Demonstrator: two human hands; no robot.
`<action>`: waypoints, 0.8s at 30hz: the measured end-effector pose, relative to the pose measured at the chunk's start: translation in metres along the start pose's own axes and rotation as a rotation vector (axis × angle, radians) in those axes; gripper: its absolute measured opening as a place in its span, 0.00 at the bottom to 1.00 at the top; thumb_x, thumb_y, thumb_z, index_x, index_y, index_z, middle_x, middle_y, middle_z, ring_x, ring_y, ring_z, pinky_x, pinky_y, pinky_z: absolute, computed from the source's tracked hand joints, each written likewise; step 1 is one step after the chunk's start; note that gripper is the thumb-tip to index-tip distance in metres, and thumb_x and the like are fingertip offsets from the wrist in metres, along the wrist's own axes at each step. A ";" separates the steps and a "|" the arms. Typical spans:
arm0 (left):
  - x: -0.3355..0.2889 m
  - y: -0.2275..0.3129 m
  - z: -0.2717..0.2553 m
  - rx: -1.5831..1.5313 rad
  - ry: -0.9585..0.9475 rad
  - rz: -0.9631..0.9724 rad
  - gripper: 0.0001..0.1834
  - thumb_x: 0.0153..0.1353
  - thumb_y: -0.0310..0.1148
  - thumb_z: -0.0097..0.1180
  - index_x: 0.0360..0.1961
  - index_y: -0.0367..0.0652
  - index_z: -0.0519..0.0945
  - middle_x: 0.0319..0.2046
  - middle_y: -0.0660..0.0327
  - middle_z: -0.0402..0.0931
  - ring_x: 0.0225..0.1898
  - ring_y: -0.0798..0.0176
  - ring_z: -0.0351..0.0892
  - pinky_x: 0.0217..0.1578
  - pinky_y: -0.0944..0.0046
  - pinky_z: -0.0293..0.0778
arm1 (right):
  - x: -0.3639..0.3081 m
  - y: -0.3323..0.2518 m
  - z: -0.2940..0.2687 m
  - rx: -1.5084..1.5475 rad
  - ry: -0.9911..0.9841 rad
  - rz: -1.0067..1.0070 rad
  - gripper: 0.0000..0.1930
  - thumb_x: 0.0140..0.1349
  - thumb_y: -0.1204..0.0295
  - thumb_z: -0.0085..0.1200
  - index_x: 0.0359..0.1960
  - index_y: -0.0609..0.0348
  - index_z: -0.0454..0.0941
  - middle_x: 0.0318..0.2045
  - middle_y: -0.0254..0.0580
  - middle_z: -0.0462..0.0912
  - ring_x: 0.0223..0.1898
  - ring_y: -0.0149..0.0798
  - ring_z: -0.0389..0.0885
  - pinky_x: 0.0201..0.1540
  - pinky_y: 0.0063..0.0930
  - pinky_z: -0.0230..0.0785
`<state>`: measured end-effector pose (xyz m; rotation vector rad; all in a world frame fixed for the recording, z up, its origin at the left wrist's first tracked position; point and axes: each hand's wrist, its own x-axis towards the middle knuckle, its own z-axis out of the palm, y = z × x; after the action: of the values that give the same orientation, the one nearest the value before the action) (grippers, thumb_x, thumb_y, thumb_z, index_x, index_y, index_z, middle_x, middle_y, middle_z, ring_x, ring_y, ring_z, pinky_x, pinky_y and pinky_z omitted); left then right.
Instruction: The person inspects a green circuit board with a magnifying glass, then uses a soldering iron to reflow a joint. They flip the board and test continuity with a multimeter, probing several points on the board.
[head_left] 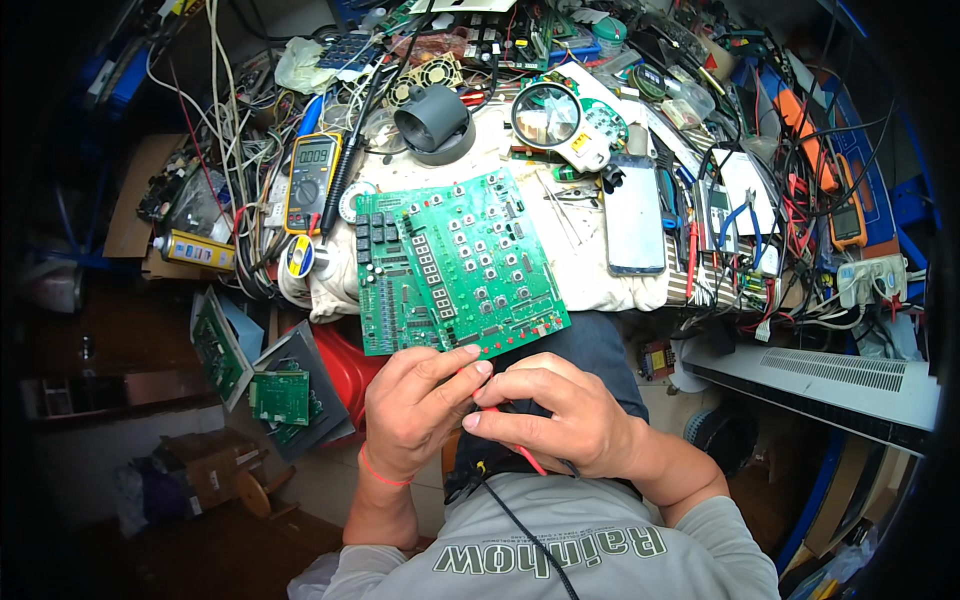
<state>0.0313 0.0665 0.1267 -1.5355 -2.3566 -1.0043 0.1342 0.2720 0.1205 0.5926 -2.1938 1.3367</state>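
Grasping a slim red piece [531, 461] in the right hand [560, 412], just nearer than the green circuit board [470, 270] laid partly over white cloth [590, 287]. Curling the left hand [415, 405] just left of that piece (pinching what, cannot tell).

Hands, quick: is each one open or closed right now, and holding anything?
Left hand: closed, near the green board; whether it grips anything can't be told.
Right hand: closed, holding a red lead.
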 end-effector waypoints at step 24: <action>-0.009 -0.004 0.013 -0.112 0.099 -0.022 0.20 0.58 0.25 0.73 0.53 0.37 0.87 0.52 0.48 0.87 0.49 0.44 0.89 0.52 0.50 0.87 | -0.003 0.001 0.008 -0.072 0.027 -0.033 0.25 0.54 0.75 0.70 0.58 0.53 0.88 0.52 0.41 0.86 0.47 0.44 0.85 0.45 0.34 0.84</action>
<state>0.0354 0.0661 0.1110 -1.4631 -2.2902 -1.2071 0.1341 0.2655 0.1148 0.5776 -2.1911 1.2359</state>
